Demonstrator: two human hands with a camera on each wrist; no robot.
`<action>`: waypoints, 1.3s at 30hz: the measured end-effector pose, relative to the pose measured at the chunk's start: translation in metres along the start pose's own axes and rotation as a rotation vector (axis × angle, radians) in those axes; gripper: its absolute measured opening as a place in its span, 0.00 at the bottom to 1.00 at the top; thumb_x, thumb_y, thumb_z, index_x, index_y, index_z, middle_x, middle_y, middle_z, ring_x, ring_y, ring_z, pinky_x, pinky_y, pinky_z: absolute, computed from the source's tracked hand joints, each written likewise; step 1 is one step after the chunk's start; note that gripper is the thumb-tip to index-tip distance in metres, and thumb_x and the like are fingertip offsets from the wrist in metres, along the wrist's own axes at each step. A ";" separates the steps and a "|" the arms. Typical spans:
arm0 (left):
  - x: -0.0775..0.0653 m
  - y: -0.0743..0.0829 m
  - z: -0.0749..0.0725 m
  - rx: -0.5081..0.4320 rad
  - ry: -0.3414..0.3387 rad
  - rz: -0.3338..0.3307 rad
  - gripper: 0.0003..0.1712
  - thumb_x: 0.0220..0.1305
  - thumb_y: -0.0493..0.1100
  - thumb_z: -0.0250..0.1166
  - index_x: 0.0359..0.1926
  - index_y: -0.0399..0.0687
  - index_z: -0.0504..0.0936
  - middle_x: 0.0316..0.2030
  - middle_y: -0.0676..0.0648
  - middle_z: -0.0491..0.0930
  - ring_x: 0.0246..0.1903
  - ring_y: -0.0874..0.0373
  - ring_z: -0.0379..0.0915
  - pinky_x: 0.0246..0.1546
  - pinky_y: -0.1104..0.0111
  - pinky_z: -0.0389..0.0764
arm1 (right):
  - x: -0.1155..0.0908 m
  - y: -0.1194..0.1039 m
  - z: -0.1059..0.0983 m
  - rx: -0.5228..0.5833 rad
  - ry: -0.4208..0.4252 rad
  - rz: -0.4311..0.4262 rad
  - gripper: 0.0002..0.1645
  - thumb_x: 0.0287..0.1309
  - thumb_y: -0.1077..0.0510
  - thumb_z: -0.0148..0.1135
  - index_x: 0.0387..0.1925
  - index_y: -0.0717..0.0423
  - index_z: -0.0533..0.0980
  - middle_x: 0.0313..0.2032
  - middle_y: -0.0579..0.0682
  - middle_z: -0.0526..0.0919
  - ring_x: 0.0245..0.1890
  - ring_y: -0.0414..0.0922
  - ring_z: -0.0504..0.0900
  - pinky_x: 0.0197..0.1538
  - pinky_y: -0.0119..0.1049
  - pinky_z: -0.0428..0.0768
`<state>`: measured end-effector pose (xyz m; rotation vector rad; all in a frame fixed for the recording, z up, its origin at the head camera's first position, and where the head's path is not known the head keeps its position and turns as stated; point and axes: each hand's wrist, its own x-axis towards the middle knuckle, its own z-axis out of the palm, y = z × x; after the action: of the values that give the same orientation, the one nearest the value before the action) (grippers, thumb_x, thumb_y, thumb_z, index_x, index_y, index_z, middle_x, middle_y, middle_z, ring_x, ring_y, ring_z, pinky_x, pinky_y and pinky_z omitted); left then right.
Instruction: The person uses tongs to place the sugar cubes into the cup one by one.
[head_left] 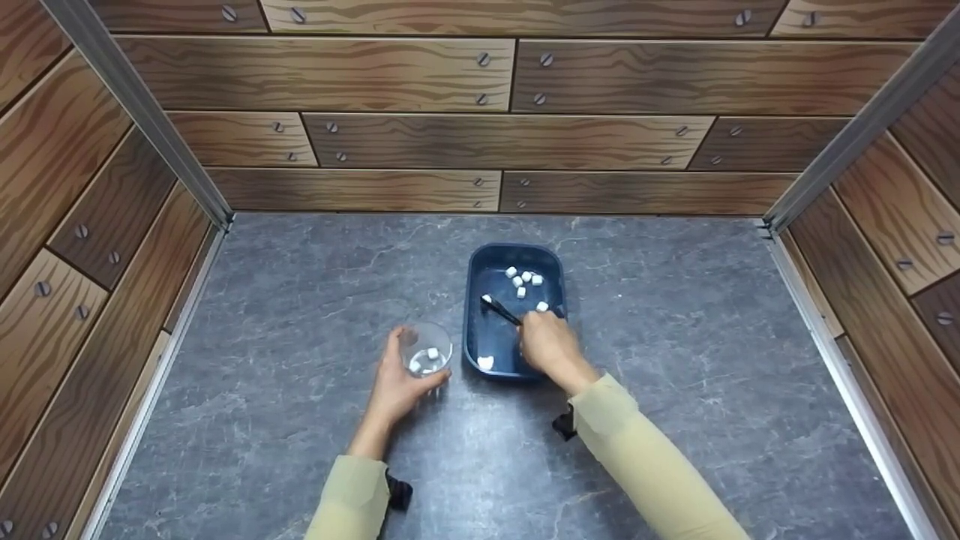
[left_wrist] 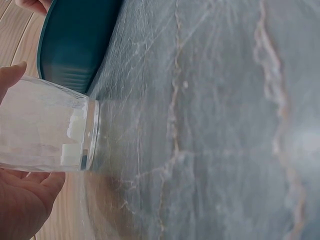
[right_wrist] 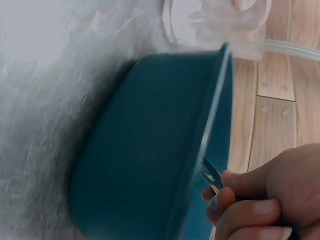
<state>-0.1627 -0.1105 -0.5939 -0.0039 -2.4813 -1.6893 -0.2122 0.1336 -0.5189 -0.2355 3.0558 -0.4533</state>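
My left hand (head_left: 399,381) holds a clear glass (head_left: 426,346) upright, thumb on one side and fingers on the other. A few small white cubes (left_wrist: 71,152) lie at the glass's bottom. To its right is a dark blue rectangular tub (head_left: 470,322) with several white cubes (head_left: 517,281) scattered in it. My right hand (head_left: 551,346), over the tub's right side, grips slim black tweezers (head_left: 502,310). At their tip is one white cube (head_left: 487,299); whether it is pinched I cannot tell. In the right wrist view the tub's wall (right_wrist: 140,145) hides the tweezers' tip.
Both stand on a grey marbled surface (head_left: 300,300). Wood-patterned panels (head_left: 405,75) rise at the back and both sides, with metal rails (head_left: 142,420) along the side edges. Dark straps (head_left: 399,493) sit on both wrists.
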 end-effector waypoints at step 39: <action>0.001 -0.001 0.001 -0.002 0.000 0.002 0.54 0.38 0.43 0.83 0.64 0.35 0.63 0.59 0.34 0.74 0.60 0.41 0.68 0.63 0.53 0.66 | -0.063 -0.021 -0.041 0.486 -0.042 -0.149 0.14 0.66 0.62 0.59 0.51 0.61 0.82 0.17 0.41 0.70 0.15 0.37 0.64 0.19 0.31 0.65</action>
<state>-0.1639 -0.1097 -0.5949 -0.0063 -2.4786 -1.6916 -0.1496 0.1355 -0.4721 -0.4383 2.7825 -1.1538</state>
